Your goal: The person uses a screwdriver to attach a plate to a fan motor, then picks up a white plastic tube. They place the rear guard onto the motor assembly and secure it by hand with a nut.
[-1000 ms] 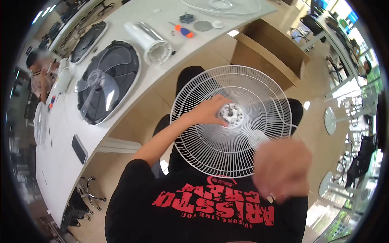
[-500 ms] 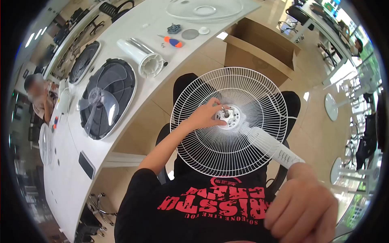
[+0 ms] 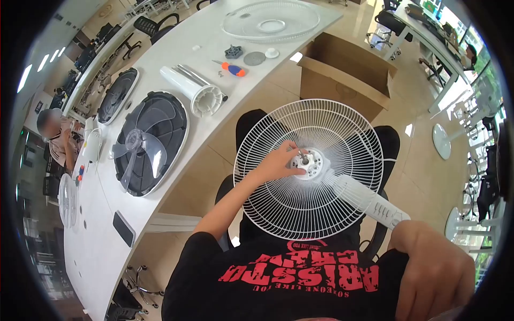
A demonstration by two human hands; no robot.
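A white fan guard (image 3: 267,214) lies across my lap, wire side up. At its centre my left hand (image 3: 279,161) is closed, thumb and fingers around a white plastic nut (image 3: 311,161) at the hub; a metal shaft (image 3: 304,159) sticks up through it. From the guard, the fan's white neck with buttons (image 3: 381,209) slopes down to the lower right. My right hand (image 3: 435,270) is closed over the neck's lower end, its fingers curled and partly cut off by the view.
On the white table (image 3: 101,224) are clear fan blades (image 3: 152,147) on a black round base, a white tube part (image 3: 206,101), a screwdriver (image 3: 233,69), a dark knob (image 3: 233,52), a second guard (image 3: 270,25) and a phone (image 3: 124,229). A cardboard box (image 3: 342,80) stands behind. Another person (image 3: 63,140) sits at left.
The view has shifted, so the table and fan sit slightly lower and more to the right. My left hand stays at the hub; my right hand stays at the neck's end.
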